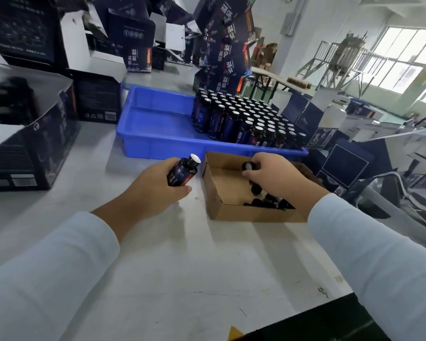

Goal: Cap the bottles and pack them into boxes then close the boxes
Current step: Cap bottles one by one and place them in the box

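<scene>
My left hand grips a small dark bottle with a white sealed mouth and no cap, tilted toward the right just above the white table. Right beside it stands an open cardboard box with several black caps in its near right corner. My right hand is inside that box and pinches one black cap. Behind them a blue tray holds many uncapped dark bottles packed in its right half.
Open dark printed product boxes stand at the left and along the back, with a tall stack behind the tray. More flat and folded boxes lie off the table's right edge. The white table stretches toward me.
</scene>
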